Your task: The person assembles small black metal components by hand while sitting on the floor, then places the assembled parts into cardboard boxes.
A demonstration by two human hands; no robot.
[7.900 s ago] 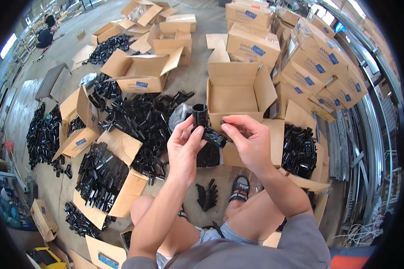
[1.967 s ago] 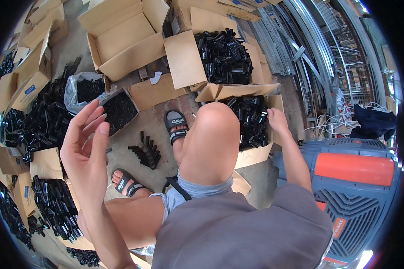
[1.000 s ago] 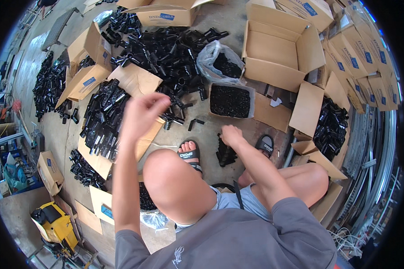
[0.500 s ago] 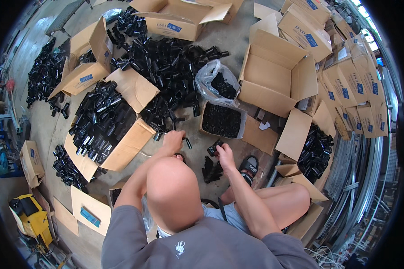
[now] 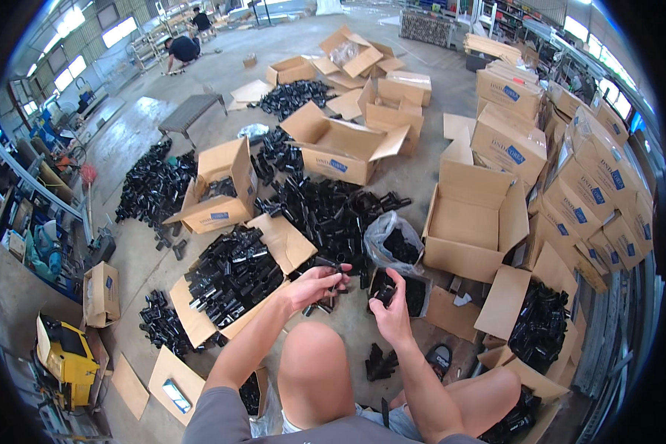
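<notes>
We see the left hand (image 5: 314, 288) raised past the bent knee (image 5: 316, 362), its fingers drawn narrow around a black tube (image 5: 328, 263). The tube lies across the fingertips, its long axis running from upper left to lower right, nearer level than upright, one end toward the right hand (image 5: 394, 314). That hand stands just to the right, apart from the left, with thumb and fingers closed on a short black fitting (image 5: 384, 296). Fingers cover much of the fitting, so we cannot tell its long axis or which way it points.

Beyond the hands we see a pile (image 5: 329, 214) of black pieces and a clear bag (image 5: 381, 231). A cluster (image 5: 381, 363) of black pieces lies on the floor beside a sandal (image 5: 439, 358).

On the long box (image 5: 337, 164), we see dark capitals beside a blue patch with pale letters. The stacked boxes (image 5: 596, 174) at right carry similar blue patches. We can make out no writing on the tube or fitting.
</notes>
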